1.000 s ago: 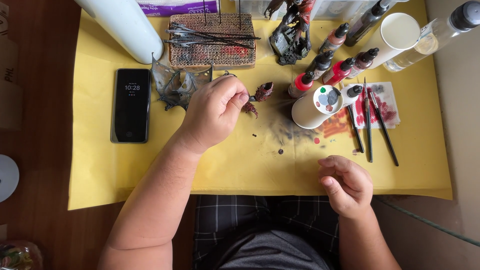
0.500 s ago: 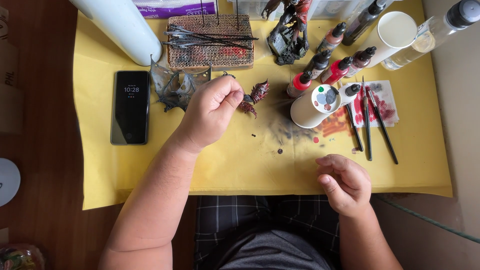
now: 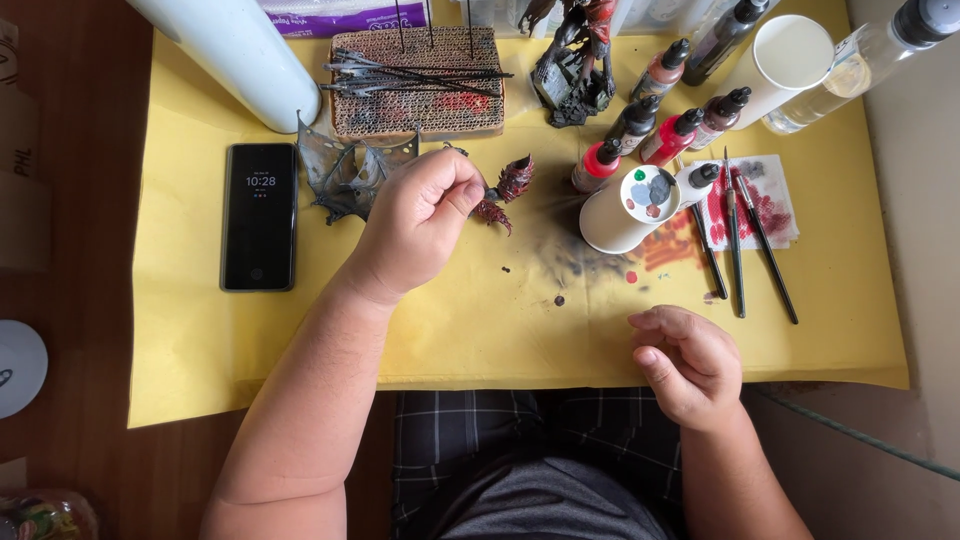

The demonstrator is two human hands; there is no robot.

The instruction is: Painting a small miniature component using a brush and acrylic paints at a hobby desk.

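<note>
Yellow paper [image 3: 250, 330], left hand [image 3: 420, 225] pinching red miniature part [image 3: 505, 190]

We take this for a hobby painting corner at home. A yellow paper sheet [image 3: 300, 350] covers the wooden table [image 3: 70, 330], stained with paint near its middle. Along the sheet's far edge stand dropper paint bottles [image 3: 650, 125], a corrugated cardboard block [image 3: 420, 85] stuck with pins, and a dark painted miniature figure [image 3: 575, 60]. Toward the right edge, brushes [image 3: 740, 240] lie over a red-smeared tissue [image 3: 775, 205]. A phone [image 3: 259, 216] rests by the left edge.
</note>
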